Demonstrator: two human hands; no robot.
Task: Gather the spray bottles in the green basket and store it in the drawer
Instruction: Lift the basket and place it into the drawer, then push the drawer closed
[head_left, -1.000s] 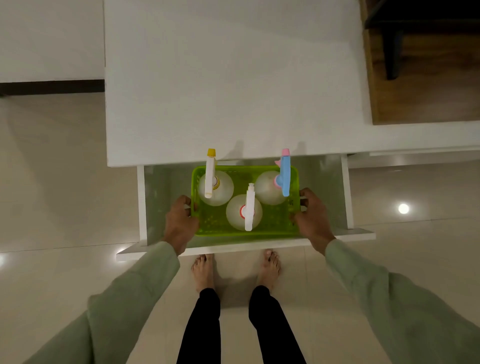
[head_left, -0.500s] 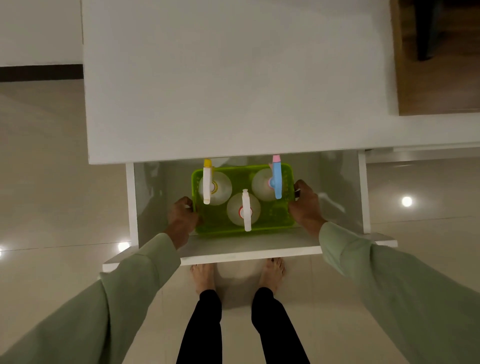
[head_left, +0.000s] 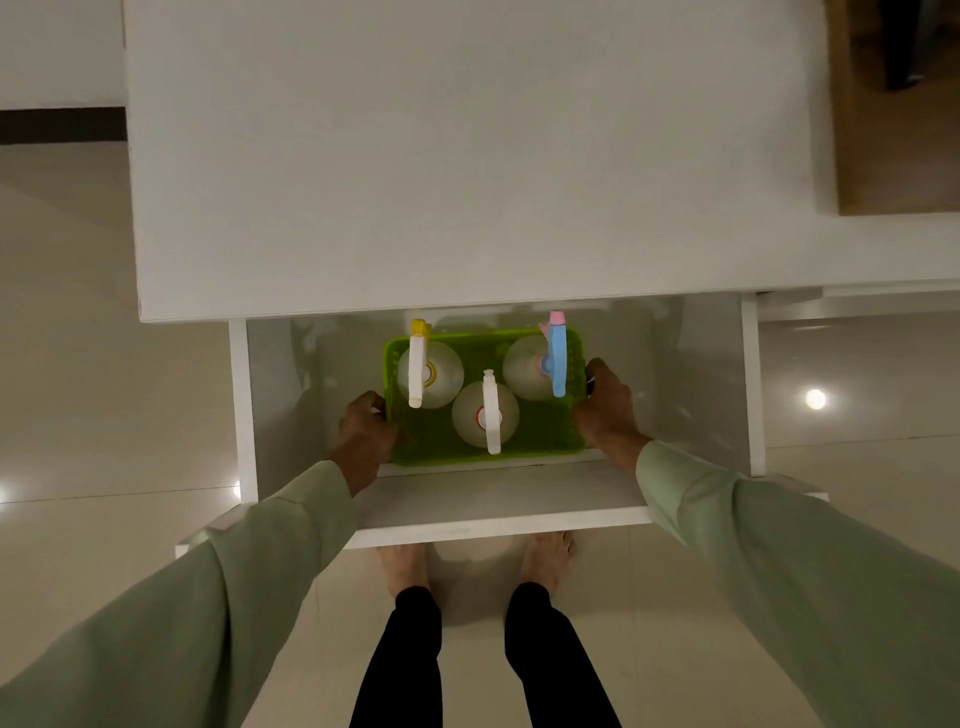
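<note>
The green basket (head_left: 540, 449) sits low inside the open white drawer (head_left: 498, 506), under the countertop's edge. Three pale spray bottles stand upright in it: one with a white and yellow trigger (head_left: 418, 370) at the back left, one with a blue and pink trigger (head_left: 557, 358) at the back right, one with a white trigger (head_left: 491, 418) at the front middle. My left hand (head_left: 365, 434) grips the basket's left end. My right hand (head_left: 605, 408) grips its right end.
The white countertop (head_left: 467, 156) overhangs the drawer's back part. The drawer's side walls (head_left: 241, 405) stand well apart from the basket on both sides. Glossy tiled floor lies around, with my bare feet (head_left: 402, 566) just under the drawer front. A wooden surface (head_left: 893, 130) shows at top right.
Both hands have carried the basket down from the drawer's rim level into the drawer, a little further back under the countertop. The camera has leaned closer.
</note>
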